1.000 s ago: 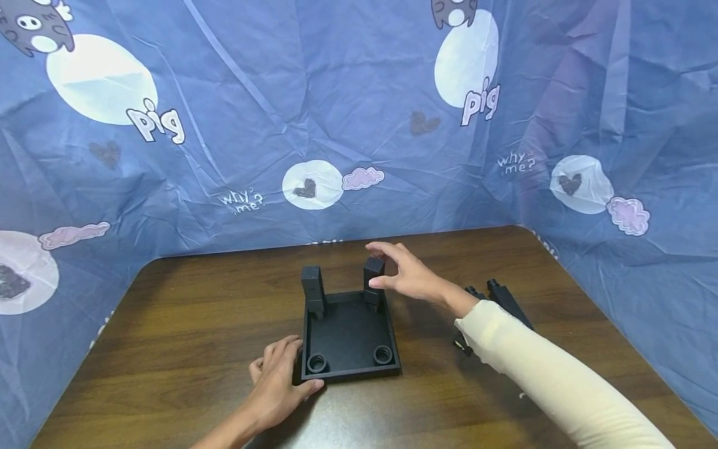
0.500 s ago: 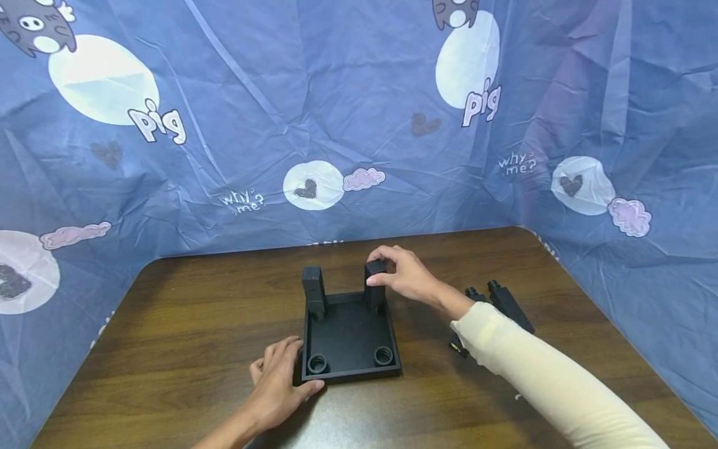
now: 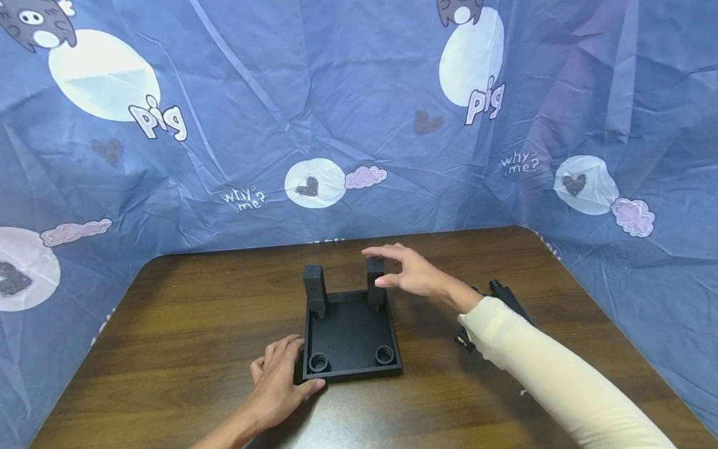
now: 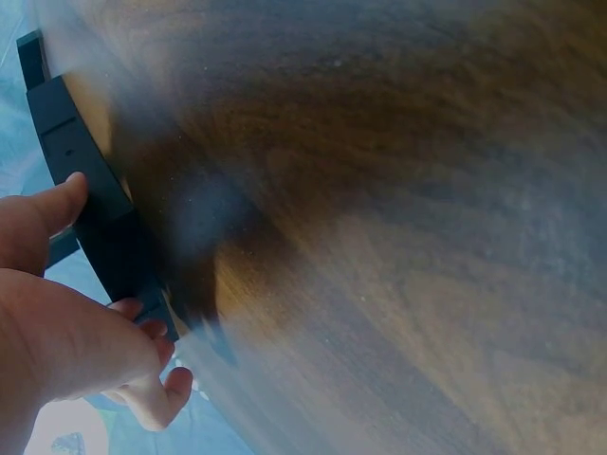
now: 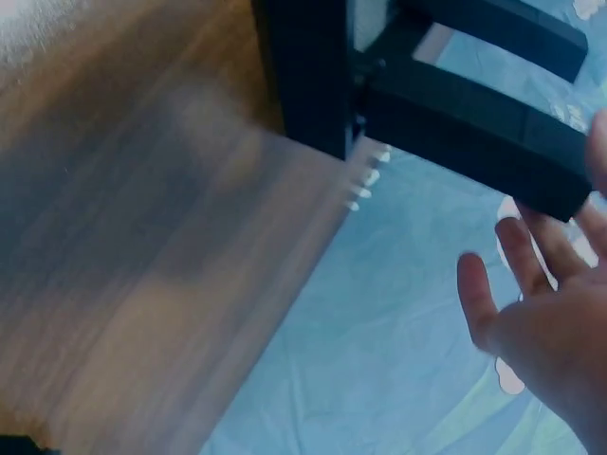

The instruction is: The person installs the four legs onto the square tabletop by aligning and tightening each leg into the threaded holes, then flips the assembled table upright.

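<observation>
An upturned small table, its square black top (image 3: 350,333) edged by a raised rim, lies on the wooden surface. Two black block legs stand at its far corners, the left leg (image 3: 315,288) and the right leg (image 3: 375,293). The near corners carry round threaded sockets (image 3: 318,362). My left hand (image 3: 276,374) holds the near left corner, thumb at the front edge and fingers along the left side. Around the upper end of the right leg, my right hand (image 3: 412,272) has its fingers and thumb spread. The right wrist view shows the fingers (image 5: 517,251) loosely extended beside that leg's end.
More black legs with threaded ends (image 3: 507,300) lie to the right, partly hidden by the right sleeve (image 3: 521,349). A small dark piece (image 3: 464,340) lies near them. Blue printed cloth (image 3: 314,112) hangs behind the wooden table (image 3: 196,312).
My right hand closed its fingers and thumb on the right leg's top half a second ago, and has since loosened and spread them. My left hand stays at the corner.
</observation>
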`<state>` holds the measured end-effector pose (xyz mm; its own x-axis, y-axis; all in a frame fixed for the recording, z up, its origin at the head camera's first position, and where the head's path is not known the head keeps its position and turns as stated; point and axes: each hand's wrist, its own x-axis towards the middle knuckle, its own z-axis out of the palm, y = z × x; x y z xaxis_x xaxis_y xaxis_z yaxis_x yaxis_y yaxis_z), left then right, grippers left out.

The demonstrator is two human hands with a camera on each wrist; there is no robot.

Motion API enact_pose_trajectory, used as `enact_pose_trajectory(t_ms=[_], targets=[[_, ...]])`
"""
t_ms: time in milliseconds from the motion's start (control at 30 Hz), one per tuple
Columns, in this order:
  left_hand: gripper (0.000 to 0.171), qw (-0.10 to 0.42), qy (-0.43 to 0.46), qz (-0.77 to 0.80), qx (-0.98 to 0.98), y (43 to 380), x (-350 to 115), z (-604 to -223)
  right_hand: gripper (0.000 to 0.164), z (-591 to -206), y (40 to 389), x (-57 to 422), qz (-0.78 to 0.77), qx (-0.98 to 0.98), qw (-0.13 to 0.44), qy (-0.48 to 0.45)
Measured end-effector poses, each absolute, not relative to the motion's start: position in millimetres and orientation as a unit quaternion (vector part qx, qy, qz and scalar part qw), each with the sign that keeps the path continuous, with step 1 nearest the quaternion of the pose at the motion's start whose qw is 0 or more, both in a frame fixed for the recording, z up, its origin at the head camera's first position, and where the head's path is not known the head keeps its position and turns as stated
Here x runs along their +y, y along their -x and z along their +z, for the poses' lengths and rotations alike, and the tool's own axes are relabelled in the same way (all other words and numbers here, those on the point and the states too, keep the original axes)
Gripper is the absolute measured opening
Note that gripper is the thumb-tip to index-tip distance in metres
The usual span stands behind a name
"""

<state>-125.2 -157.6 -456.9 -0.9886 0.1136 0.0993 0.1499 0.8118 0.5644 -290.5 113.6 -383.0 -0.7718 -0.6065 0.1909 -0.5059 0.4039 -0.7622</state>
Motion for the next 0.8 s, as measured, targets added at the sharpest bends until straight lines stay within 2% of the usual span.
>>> enact_pose_trajectory(t_ms=[100, 233, 467, 633, 800], targets=[[0.072, 0.032, 0.069, -0.297, -0.952, 125.3, -157.7, -456.5, 0.052, -378.2, 291.9, 116.0, -0.430, 0.833, 0.083, 0.339], [0.072, 0.031, 0.069, -0.295, -0.952, 125.5, -157.8, -455.8, 0.047, -376.7, 293.0, 114.5, -0.428, 0.833, 0.076, 0.344], [0.072, 0.033, 0.070, -0.296, -0.952, 125.8, -157.9, -455.7, 0.034, -386.3, 290.5, 105.5, -0.443, 0.845, -0.006, 0.299], [0.071, 0.036, 0.072, -0.295, -0.952, 126.0, -157.4, -456.4, 0.039, -397.1, 288.5, 102.2, -0.441, 0.856, -0.049, 0.265], [0.071, 0.036, 0.072, -0.294, -0.952, 125.7, -157.3, -456.7, 0.052, -396.0, 289.2, 106.6, -0.438, 0.852, -0.025, 0.285]])
